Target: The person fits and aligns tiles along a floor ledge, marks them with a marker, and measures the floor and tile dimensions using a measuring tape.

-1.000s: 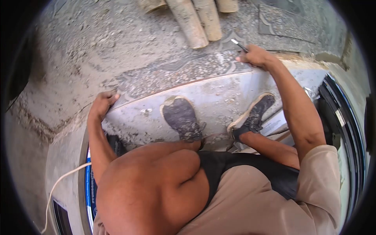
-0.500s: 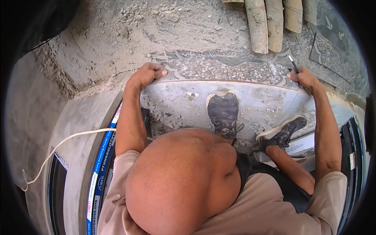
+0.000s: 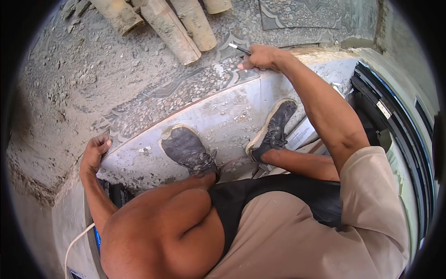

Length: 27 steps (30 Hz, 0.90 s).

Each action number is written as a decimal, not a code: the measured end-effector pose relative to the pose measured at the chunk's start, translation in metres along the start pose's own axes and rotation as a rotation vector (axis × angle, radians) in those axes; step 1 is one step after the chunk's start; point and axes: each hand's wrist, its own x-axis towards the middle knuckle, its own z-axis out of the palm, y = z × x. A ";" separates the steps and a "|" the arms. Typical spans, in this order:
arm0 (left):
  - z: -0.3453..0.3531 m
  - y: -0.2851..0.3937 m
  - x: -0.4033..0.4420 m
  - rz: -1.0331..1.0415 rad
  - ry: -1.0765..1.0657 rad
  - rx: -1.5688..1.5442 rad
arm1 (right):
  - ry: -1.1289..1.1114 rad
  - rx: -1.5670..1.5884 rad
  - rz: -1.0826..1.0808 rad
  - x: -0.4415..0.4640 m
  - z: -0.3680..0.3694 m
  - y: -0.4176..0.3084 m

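A long floor tile strip (image 3: 174, 100) with a pebble pattern lies along the edge of a dusty step. My left hand (image 3: 94, 152) is closed on its left end, thumb on the top face and fingers curled. At the other end, my right hand (image 3: 262, 58) rests by the tile's corner, thumb low against it. A black pen with a white end (image 3: 239, 49) sticks out from the right hand's closed fingers and points left. The undersides of both grips are hidden.
Several bamboo pieces (image 3: 169, 32) lie beyond the strip on rubble-strewn ground. Another patterned tile (image 3: 302, 14) lies at the upper right. My shoes (image 3: 186, 149) stand on the gritty pale step below. Dark metal frame lengths (image 3: 395, 116) are at the right, and a white cable (image 3: 76, 239) is at lower left.
My view has swung to the right, so the scene sits tilted and further left. Both hands stay at the strip's ends, and the pen is still in the right hand.
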 end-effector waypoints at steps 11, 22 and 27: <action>-0.007 -0.005 0.002 -0.037 0.074 0.030 | -0.039 -0.104 0.040 0.011 0.002 0.000; -0.011 -0.018 0.007 -0.019 0.107 0.068 | -0.018 0.046 -0.010 0.003 0.004 0.002; -0.015 -0.015 0.014 -0.052 0.115 0.095 | -0.037 0.112 0.021 -0.001 0.004 -0.006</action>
